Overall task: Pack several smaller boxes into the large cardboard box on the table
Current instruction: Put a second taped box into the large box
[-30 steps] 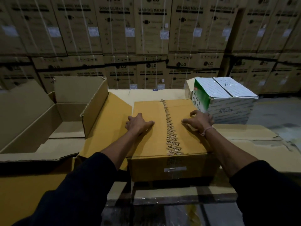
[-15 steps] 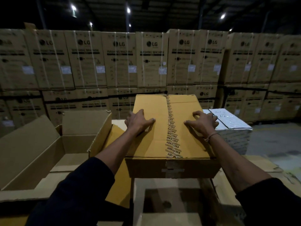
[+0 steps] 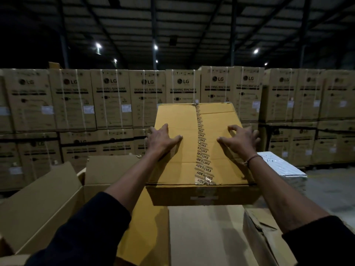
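A yellow-brown taped box, sealed with printed tape down its middle, is held up in front of me above the table. My left hand grips its left side with the thumb across the top. My right hand grips the right side the same way. The large open cardboard box stands at the lower left with its flaps up; its inside is mostly hidden from here.
A white printed box sits to the right, behind my right arm. Flat cardboard covers the table below the lifted box. A torn carton edge is at lower right. A wall of stacked washing-machine cartons fills the background.
Both hands have lifted the taped box off the table and raised it higher. The camera view has tilted upward, so the ceiling now shows.
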`<state>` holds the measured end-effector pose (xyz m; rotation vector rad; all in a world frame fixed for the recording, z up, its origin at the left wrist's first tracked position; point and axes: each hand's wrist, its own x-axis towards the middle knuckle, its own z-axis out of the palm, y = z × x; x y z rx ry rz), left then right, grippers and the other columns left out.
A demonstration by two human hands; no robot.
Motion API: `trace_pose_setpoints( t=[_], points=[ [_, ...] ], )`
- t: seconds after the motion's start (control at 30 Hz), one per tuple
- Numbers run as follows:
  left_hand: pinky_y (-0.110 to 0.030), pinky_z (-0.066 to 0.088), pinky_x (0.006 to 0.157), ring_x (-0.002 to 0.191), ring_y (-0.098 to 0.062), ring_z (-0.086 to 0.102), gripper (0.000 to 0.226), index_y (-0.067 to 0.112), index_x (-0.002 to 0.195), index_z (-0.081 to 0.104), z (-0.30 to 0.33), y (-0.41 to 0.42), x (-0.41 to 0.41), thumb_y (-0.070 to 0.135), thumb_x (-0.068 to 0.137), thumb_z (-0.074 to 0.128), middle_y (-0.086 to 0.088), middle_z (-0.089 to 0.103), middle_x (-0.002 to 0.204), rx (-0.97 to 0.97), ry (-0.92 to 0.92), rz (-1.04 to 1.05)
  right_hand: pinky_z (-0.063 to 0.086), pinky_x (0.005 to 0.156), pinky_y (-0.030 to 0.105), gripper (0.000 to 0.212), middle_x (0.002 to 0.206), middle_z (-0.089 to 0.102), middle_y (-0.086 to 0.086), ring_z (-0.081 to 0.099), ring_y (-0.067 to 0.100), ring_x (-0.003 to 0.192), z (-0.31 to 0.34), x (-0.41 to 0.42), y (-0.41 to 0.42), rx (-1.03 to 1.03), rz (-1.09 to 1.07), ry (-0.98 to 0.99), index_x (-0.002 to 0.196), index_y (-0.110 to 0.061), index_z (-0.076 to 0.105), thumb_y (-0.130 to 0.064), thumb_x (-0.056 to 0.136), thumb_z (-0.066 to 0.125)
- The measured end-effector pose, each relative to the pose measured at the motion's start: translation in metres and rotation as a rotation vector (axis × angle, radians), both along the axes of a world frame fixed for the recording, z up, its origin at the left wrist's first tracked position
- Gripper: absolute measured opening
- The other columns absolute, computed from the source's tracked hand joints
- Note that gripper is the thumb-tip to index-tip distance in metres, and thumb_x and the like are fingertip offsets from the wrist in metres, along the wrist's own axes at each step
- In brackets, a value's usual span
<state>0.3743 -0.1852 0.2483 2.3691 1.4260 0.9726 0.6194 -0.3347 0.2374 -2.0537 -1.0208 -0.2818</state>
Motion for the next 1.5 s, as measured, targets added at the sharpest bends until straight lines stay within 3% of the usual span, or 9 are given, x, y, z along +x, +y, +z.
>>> trace_pose_setpoints(
  t=[0.23, 0.37, 0.67, 0.8, 0.9, 1.0, 1.17, 1.5],
  points=[
    [-0.062, 0.044, 0.104, 0.132, -0.049, 0.042, 0.097, 0.031, 0.153, 0.035, 0.062, 0.044, -0.083, 0.082, 0.076, 0.062, -0.024, 0.035, 0.148, 0.076, -0.018, 0.041, 0.033, 0.102, 0.045, 0.075, 0.136, 0.041, 0.015, 0.035, 0.039, 0.126, 0.058, -0.075, 0.039, 0.068, 0.043, -0.069, 0.138, -0.032, 0.059, -0.066, 0.076, 0.079],
    [-0.059, 0.045, 0.102, 0.127, -0.046, 0.046, 0.094, 0.029, 0.153, 0.036, 0.079, 0.067, -0.151, 0.079, 0.078, 0.064, -0.023, 0.035, 0.144, 0.119, -0.021, 0.056, 0.034, 0.110, 0.048, 0.075, 0.143, 0.039, 0.017, 0.033, 0.041, 0.132, 0.072, -0.140, 0.065, 0.094, 0.092, -0.070, 0.141, -0.031, 0.057, -0.064, 0.077, 0.079],
    [-0.055, 0.046, 0.099, 0.123, -0.043, 0.045, 0.078, 0.021, 0.142, 0.046, 0.076, 0.104, -0.304, 0.068, 0.083, 0.069, -0.021, 0.038, 0.139, 0.150, -0.045, 0.113, 0.031, 0.095, 0.040, 0.074, 0.140, 0.039, 0.015, 0.032, 0.037, 0.131, 0.064, -0.281, 0.131, 0.113, 0.221, -0.040, 0.140, -0.031, 0.059, -0.060, 0.076, 0.082],
    [-0.054, 0.044, 0.102, 0.126, -0.043, 0.044, 0.081, 0.019, 0.143, 0.047, 0.064, 0.126, -0.370, 0.069, 0.083, 0.069, -0.021, 0.039, 0.142, 0.120, -0.033, 0.143, 0.035, 0.107, 0.045, 0.077, 0.144, 0.037, 0.017, 0.030, 0.039, 0.136, 0.053, -0.335, 0.165, 0.085, 0.308, -0.009, 0.143, -0.031, 0.059, -0.060, 0.076, 0.082],
    [-0.050, 0.041, 0.100, 0.127, -0.044, 0.043, 0.079, 0.017, 0.144, 0.046, 0.053, 0.137, -0.406, 0.065, 0.086, 0.069, -0.022, 0.038, 0.142, 0.078, -0.002, 0.175, 0.038, 0.108, 0.049, 0.077, 0.141, 0.038, 0.015, 0.031, 0.039, 0.133, 0.039, -0.367, 0.189, 0.070, 0.367, 0.050, 0.143, -0.031, 0.058, -0.058, 0.075, 0.084],
    [-0.053, 0.040, 0.105, 0.130, -0.045, 0.042, 0.080, 0.018, 0.146, 0.046, 0.036, 0.148, -0.426, 0.065, 0.086, 0.069, -0.023, 0.036, 0.146, 0.027, 0.039, 0.227, 0.035, 0.105, 0.047, 0.074, 0.142, 0.037, 0.014, 0.030, 0.038, 0.134, 0.017, -0.389, 0.205, 0.014, 0.371, 0.074, 0.142, -0.032, 0.058, -0.057, 0.076, 0.083],
    [-0.057, 0.037, 0.111, 0.136, -0.047, 0.037, 0.085, 0.023, 0.151, 0.042, 0.000, 0.171, -0.438, 0.068, 0.083, 0.070, -0.023, 0.032, 0.152, -0.069, 0.077, 0.261, 0.031, 0.113, 0.051, 0.071, 0.146, 0.034, 0.015, 0.025, 0.039, 0.139, -0.023, -0.404, 0.223, -0.056, 0.396, 0.147, 0.141, -0.032, 0.059, -0.054, 0.078, 0.084],
    [-0.063, 0.035, 0.112, 0.138, -0.050, 0.036, 0.088, 0.031, 0.152, 0.039, -0.072, 0.195, -0.421, 0.074, 0.080, 0.068, -0.023, 0.028, 0.154, -0.177, 0.126, 0.254, 0.032, 0.106, 0.043, 0.070, 0.142, 0.038, 0.015, 0.028, 0.038, 0.136, -0.094, -0.387, 0.241, -0.172, 0.384, 0.152, 0.143, -0.031, 0.057, -0.054, 0.082, 0.080]
  ],
)
